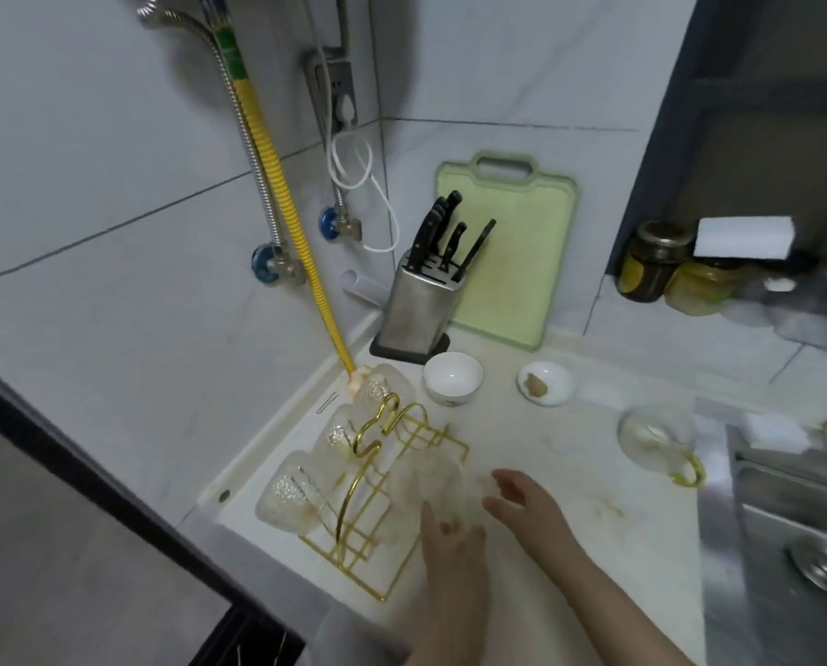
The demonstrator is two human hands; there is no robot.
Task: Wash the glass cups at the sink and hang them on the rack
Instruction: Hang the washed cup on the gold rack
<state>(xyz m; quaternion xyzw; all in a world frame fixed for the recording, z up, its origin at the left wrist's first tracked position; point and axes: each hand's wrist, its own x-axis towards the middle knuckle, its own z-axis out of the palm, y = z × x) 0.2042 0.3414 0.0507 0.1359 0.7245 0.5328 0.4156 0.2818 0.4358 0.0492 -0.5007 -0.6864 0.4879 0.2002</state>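
Observation:
A gold wire rack (386, 586) stands on the counter at the left. Three patterned glass cups hang on its left side: one at the back (383, 384), one in the middle (338, 436) and one at the front (290, 498). Another glass cup (428, 480), blurred, is at the rack's right side. My left hand (450, 545) grips this cup from below, thumb up along its side. My right hand (517, 499) is beside it with fingers spread, at or near the cup's right side. A clear glass vessel with a gold handle (656, 439) sits by the steel sink (786, 511).
A white bowl (452, 384) and a small white dish (546, 383) sit behind the rack. Further back stand a knife block (416, 310) and a green cutting board (522, 262). Jars (656, 266) line the window ledge. A yellow hose (277, 185) runs down the wall.

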